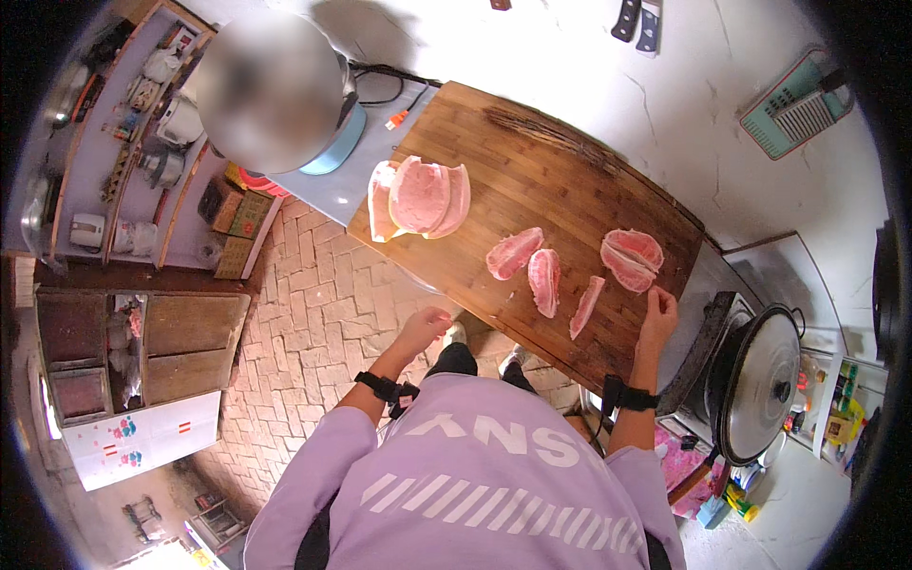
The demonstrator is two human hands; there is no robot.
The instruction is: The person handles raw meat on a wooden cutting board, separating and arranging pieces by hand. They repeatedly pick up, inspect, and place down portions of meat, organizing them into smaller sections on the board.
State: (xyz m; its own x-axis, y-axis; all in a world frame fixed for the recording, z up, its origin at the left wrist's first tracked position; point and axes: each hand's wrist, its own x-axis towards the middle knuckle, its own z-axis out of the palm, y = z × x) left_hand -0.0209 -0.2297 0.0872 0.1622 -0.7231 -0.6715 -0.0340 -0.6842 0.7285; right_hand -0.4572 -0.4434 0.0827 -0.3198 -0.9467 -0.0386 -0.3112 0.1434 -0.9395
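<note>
My right hand [659, 317] is over the right end of the wooden cutting board [491, 164], its curled fingers beside the lower edge of a pink pomelo chunk [633, 258]. Whether the fingertips touch the chunk is hard to tell. Out in front of the board's near edge is my left hand [425, 330], fingers loosely bent and nothing seen in it. Peeled pomelo segments lie between: a thin one [586, 308], an upright-lying one [544, 283] and a wider one [514, 254]. At the board's left end sits opened pomelo rind [422, 196], pink inside.
A lidded wok [759, 385] stands on a stove to the right. Left of the board is a light blue appliance [335, 146], with an orange plug [396, 120] nearby. Knives [647, 27] and a green grater [794, 107] are by the white wall. Shelves [142, 135] stand at left.
</note>
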